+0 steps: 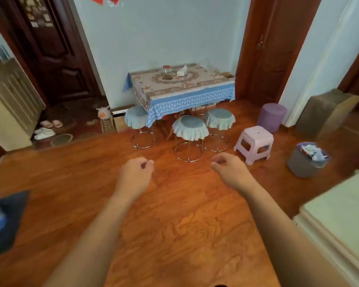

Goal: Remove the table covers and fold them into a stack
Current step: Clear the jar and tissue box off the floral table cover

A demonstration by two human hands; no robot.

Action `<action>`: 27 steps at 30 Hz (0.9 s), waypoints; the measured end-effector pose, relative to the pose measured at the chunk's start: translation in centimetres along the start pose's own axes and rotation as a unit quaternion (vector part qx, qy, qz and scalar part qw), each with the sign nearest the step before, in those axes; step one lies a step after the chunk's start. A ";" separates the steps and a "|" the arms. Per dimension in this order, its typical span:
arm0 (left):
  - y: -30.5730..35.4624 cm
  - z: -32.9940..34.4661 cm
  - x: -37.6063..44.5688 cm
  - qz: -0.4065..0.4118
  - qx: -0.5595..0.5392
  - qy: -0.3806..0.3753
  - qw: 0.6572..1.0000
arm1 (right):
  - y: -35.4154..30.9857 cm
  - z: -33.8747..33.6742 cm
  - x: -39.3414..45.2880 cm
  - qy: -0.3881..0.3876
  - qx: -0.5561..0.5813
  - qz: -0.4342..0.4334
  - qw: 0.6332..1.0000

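Both bare forearms reach out from the bottom of the frame over the wooden floor (174,214). The left hand (136,172) and the right hand (229,169) hang in the middle of the frame, fingers loosely curled, gripping nothing, well apart from each other and from the furniture ahead.

Against the pale wall in the upper centre stands a small table, its tabletop draped with a floral table cover (199,79); beneath it a blue patterned cover (191,99) hangs down the front and side. A glass jar (166,71) and a small white box (182,71) sit on top, near each other.

Just in front of the table stand three round stools on wire frames, each with a frilled pale blue cover: one at left (136,119), one in the middle (190,127), one at right (219,119), partly tucked under the hanging cloth.

To the right of them is a lilac plastic stool (255,141), a purple round pouffe (272,116) behind it, and a grey bin (305,162) full of rubbish at the right edge. Slippers (48,128) lie at middle left by a dark door.
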State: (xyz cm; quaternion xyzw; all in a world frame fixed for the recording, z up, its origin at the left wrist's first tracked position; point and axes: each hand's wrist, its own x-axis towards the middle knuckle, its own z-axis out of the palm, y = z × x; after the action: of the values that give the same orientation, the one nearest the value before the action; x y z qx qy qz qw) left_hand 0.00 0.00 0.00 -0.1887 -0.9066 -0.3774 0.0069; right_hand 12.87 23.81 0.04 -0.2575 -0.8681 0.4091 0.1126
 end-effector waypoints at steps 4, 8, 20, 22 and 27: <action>-2.8 3.8 3.4 -0.056 -0.001 -0.030 0.998 | 4.4 3.4 3.2 -0.026 0.046 0.091 0.994; -2.1 6.6 10.8 -0.063 -0.026 -0.036 0.997 | 6.0 3.4 11.7 -0.001 0.079 0.111 0.991; 0.1 12.0 33.9 -0.174 -0.123 -0.043 0.976 | 3.2 0.3 39.2 -0.032 0.123 0.111 0.986; -1.0 12.2 37.3 -0.199 -0.144 -0.038 0.968 | 2.1 0.5 43.1 -0.038 0.138 0.104 0.984; -4.0 14.1 47.4 -0.217 -0.176 -0.033 0.960 | 0.4 3.8 53.7 -0.052 0.146 0.107 0.982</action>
State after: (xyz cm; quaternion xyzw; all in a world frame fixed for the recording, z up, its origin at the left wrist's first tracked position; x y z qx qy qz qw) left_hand -43.61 23.06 -5.46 0.0019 -0.8450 -0.5166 -0.1382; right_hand -33.75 50.47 -3.54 -0.3084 -0.7711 0.5539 0.0590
